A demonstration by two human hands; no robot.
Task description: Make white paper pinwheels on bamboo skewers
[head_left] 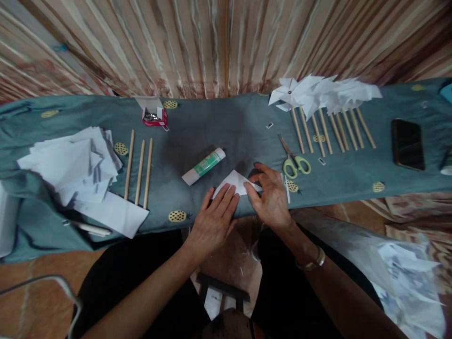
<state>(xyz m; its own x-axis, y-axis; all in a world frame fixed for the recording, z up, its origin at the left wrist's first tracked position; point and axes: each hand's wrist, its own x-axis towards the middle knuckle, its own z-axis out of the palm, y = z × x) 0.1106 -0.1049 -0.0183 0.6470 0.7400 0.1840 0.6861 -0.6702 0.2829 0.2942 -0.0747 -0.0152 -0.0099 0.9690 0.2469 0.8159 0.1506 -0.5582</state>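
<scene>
A white sheet of paper [233, 181], folded into a triangle, lies at the table's front edge. Across its left part my left hand [217, 214] rests flat, fingers stretched out and pressing it down. My right hand [271, 197] has its thumb and bent fingers around the paper's right corner, closed on it. Just behind the paper is a glue stick [204, 165] with a green and white label, lying at a slant. To the right of my right hand are scissors [295, 162] with light green handles, next to a narrow paper strip [287, 188].
Paper pinwheels [318, 96] on wooden sticks lie in a row at the back right, with a phone [408, 144] beyond. On the left are a stack of paper [70, 162], three wooden sticks [139, 172] and a small red box [154, 117] of metal pieces. A plastic bag [406, 282] stands lower right.
</scene>
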